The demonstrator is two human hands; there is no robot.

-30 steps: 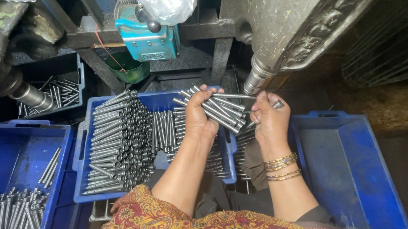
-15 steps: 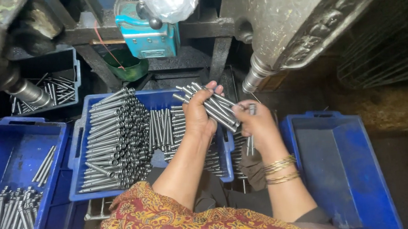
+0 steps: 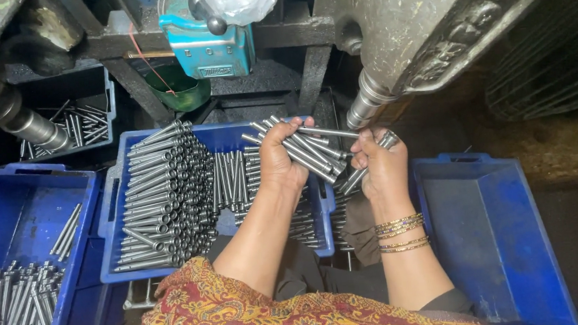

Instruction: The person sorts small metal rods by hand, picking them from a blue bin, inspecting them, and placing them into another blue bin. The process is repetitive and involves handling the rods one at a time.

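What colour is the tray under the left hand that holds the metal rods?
Blue, seen clearly in the head view: the tray under the left hand.

Lighting: even, from above. Steel rods [image 3: 161,193] glint brightly; blue crates [image 3: 18,211] well lit. Deep shadow under the machine frame [image 3: 282,80] at top. Focus sharp centrally; slight wide-angle stretch toward edges.

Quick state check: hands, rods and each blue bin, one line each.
Left hand: closed around a fanned bundle of metal rods.
Right hand: holding a few rods below the machine spindle.
Middle bin: heaped with rods, mostly on its left side.
Left bin: part full, rods at the near end.
Right bin: no rods visible.
Back bin: some loose rods.
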